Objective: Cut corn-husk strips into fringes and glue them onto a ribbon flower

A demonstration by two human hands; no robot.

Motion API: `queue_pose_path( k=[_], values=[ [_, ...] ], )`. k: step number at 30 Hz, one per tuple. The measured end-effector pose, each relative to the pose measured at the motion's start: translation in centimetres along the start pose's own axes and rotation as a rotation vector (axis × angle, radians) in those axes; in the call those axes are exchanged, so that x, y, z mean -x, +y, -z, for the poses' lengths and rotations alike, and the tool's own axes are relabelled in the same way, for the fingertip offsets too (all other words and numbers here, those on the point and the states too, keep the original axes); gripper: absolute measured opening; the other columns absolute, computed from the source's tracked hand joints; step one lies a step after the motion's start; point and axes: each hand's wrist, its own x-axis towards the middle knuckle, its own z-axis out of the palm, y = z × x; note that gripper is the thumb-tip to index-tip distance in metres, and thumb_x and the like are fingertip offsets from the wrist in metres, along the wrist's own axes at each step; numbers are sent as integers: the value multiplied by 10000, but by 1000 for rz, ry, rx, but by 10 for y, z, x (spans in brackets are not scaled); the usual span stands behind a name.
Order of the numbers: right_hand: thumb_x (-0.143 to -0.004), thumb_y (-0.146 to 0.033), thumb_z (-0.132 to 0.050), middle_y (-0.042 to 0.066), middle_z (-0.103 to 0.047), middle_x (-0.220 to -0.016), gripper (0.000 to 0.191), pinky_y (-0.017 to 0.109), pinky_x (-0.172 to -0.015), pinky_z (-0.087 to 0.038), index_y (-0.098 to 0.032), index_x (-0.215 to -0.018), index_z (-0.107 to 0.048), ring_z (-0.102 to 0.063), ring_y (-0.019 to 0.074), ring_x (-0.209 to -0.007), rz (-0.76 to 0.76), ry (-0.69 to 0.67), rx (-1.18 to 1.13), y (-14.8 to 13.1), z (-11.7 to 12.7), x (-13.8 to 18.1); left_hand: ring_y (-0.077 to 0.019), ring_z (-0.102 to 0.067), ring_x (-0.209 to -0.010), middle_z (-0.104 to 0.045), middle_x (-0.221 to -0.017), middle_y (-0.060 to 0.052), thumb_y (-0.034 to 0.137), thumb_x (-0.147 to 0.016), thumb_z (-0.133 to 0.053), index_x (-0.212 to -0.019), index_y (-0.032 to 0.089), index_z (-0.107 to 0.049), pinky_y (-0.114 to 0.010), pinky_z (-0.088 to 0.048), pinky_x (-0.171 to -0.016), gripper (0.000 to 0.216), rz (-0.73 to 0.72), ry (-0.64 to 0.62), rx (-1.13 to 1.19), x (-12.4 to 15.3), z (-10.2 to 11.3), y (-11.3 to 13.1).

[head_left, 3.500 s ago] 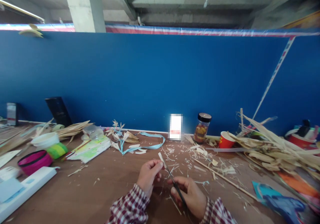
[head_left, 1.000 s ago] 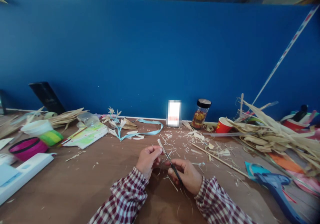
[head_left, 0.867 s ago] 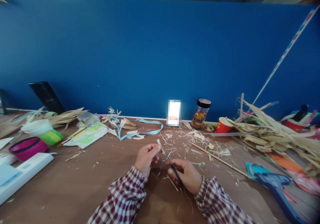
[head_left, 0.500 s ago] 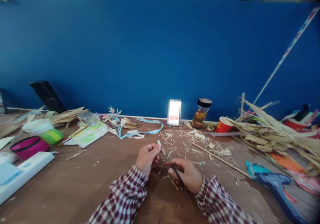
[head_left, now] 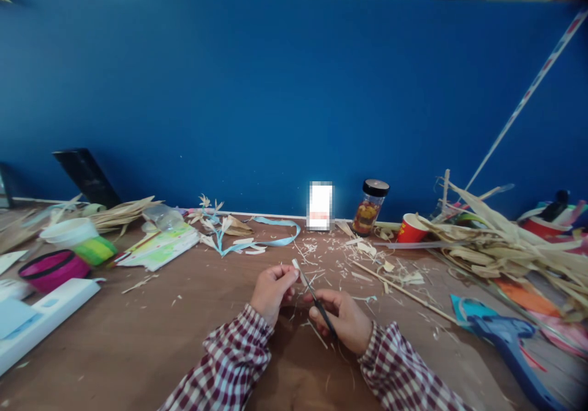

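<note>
Scraps (head_left: 366, 249) of pale, fibrous stuff are littering the smooth brown surface (head_left: 114, 350) in the head view, so plenty of trimming seems to be done already, though how much is left is not showing. The left hand (head_left: 273, 288) is pinching a small, flat, whitish strip (head_left: 295, 264) above the surface, and the right hand (head_left: 342, 316) is gripping what are looking like dark-handled scissors (head_left: 326, 320), their slim blades reaching toward the strip; whether they are parted, I cannot tell. Farther back, dry, pointed petals (head_left: 226, 224) and a curling light-blue ribbon (head_left: 282, 241) are lying near the blue panel (head_left: 285, 92). Crinkled, papery husks (head_left: 487, 233) are lying heaped at the right, a thin straw-coloured stick (head_left: 408, 294) is stretching before them, and a clear, black-lidded jar (head_left: 368, 212) is standing near a red paper cup (head_left: 410, 230).
</note>
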Motion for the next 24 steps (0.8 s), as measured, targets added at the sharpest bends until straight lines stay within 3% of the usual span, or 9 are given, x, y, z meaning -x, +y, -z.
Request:
queue_pose_path(
  k=[19,24],
  values=[
    [-703,-390,-596,-60,-472,-504,352,183,-430,-371,-145,-955,-572,-410,63,-423,-8,20,3,4,0,-2,-21,-404,-354,-590,-552,9,338,-567,-683,-633,114,-591,-137,-286,-340,251,20,4,16,-1,-2,-1],
    [-696,-396,-601,-60,-467,-497,358,183,-427,-364,-142,-947,-576,-412,66,-421,-7,17,17,1,0,-1,-28,-394,-342,-536,-465,32,341,-559,-687,-612,115,-588,-143,-277,-337,252,19,10,8,0,-2,0]
  ],
)
